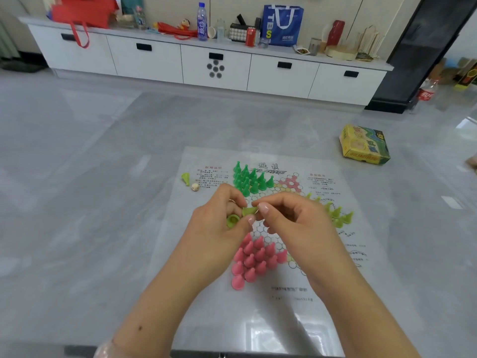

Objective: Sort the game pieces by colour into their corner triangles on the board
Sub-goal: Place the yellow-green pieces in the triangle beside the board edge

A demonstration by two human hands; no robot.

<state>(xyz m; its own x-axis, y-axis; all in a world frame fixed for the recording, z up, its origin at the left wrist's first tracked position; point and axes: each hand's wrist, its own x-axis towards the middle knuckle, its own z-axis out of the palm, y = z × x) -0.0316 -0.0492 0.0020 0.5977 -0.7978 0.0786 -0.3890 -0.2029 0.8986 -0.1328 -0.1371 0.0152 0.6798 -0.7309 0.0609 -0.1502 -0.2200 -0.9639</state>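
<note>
Pinching one yellow-green piece (249,211) between them, the left hand (222,223) and right hand (291,218) are hovering over the board (271,319); the left is also gripping another piece (232,221).

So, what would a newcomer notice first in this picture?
Two hands meet over the middle of the board: the left hand and right hand pinch yellow-green pieces between them. Around them stand three sorted clusters: green pieces at the far side, pink pieces near the wrists, yellow-green ones on the right.
</note>
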